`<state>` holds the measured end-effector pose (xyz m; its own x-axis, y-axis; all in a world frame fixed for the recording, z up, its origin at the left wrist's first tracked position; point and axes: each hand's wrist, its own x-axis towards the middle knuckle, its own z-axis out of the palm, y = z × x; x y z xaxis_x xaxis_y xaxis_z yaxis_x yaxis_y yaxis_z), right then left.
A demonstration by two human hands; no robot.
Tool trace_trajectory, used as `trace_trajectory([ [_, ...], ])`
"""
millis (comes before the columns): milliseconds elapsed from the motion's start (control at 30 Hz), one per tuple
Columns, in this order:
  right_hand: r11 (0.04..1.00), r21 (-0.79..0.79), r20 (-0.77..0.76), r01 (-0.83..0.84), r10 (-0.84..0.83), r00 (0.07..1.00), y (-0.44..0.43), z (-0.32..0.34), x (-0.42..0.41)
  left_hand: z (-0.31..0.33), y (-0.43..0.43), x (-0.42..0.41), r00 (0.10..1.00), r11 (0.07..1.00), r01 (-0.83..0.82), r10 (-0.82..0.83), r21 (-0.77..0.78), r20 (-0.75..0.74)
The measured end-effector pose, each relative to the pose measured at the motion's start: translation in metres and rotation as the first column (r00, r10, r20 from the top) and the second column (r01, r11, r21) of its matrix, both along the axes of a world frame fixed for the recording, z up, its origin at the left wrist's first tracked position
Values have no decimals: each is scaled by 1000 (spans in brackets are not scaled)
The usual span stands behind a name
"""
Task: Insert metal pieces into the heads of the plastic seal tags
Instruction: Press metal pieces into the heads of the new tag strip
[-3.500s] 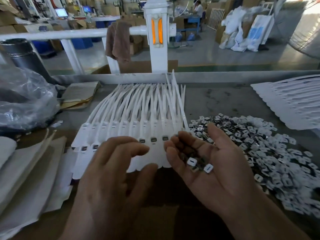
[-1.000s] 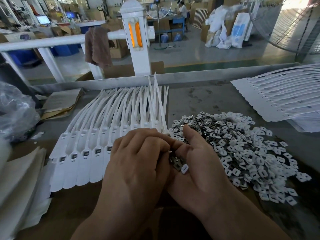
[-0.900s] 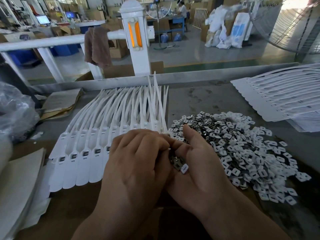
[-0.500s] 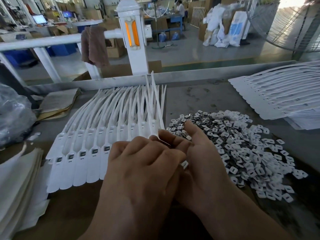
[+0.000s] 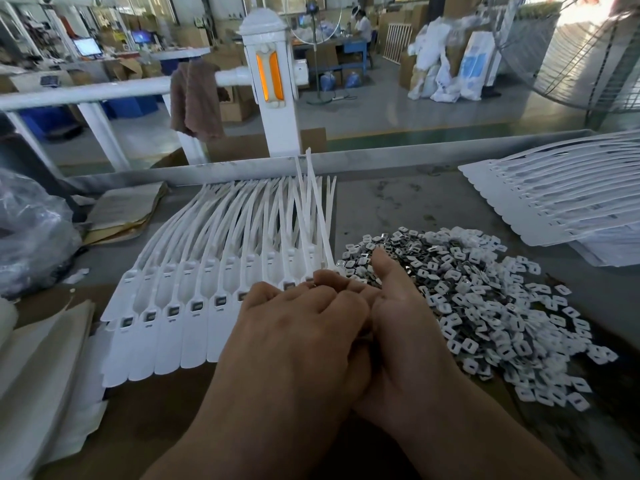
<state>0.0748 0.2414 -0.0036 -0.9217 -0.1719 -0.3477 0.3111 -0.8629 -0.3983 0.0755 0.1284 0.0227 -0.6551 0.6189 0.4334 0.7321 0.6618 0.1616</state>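
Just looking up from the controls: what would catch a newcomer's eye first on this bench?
The big heap of small metal pieces spread over the right of the bench, and the fanned row of white plastic seal tags at centre-left. In front, the left hand lies curled over the upturned right hand, hiding whatever its fingers hold.
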Motion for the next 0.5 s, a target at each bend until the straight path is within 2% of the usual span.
trace_trajectory([
  [133, 998, -53, 9, 16, -16, 1000, 3, 1, -1, -2, 1, 1, 1000, 998, -3, 4, 69, -23],
  [267, 996, -58, 4, 72, -72, 997, 4, 2, -3, 0, 1, 4, 996, 965, -55, 37, 255, 78],
  [433, 976, 19, -79, 216, -214, 974, 20, 0, -10, 2, -2, 9, 976, 833, -152, 42, 532, 213],
  [500, 955, 69, -148, 290, -278, 949, 35, 3, -13, -2, -3, 10, 947, 762, -214, 8, 612, 321],
])
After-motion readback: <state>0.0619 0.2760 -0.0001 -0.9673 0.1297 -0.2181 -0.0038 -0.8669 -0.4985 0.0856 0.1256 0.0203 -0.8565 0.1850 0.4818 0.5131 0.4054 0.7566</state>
